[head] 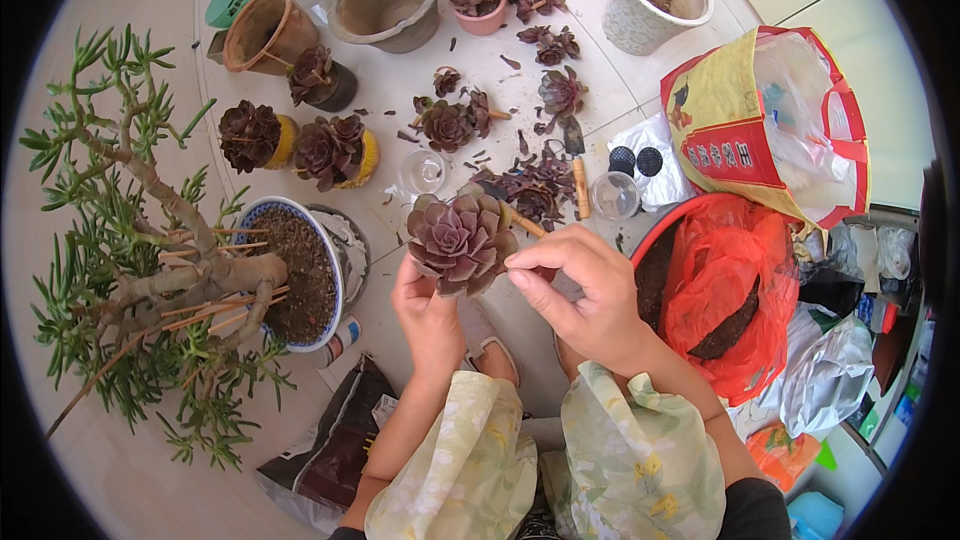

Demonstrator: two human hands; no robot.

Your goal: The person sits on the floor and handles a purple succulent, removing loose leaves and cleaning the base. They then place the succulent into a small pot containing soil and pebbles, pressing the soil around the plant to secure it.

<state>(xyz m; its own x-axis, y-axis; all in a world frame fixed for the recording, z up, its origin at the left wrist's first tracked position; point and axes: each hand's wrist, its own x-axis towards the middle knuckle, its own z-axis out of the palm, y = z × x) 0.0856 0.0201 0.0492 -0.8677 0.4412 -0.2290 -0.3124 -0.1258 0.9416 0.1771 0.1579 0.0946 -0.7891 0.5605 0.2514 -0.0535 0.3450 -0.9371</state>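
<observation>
A purple-green succulent rosette (461, 240) is held up in front of me. My left hand (427, 307) grips it from below, the fingers partly hidden behind the leaves. At the rosette's right edge, the thumb and index finger of my right hand (581, 281) pinch an outer leaf. A wooden tool handle (527, 223) shows just beyond my right fingertips; its other end is hidden behind the rosette. Past it lies a heap of dark loose leaves (536, 184), with a small wooden-handled trowel (579, 184) beside it. More cut rosettes (448, 125) lie farther away on the tiles.
A jade-like plant (206, 262) in a blue-and-white pot stands left. To the right are a soil tub with a red plastic bag (731, 285) and a red-yellow bag (757, 120). Clear plastic cups (615, 196), an empty grey pot (386, 4) and potted succulents (330, 150) stand ahead.
</observation>
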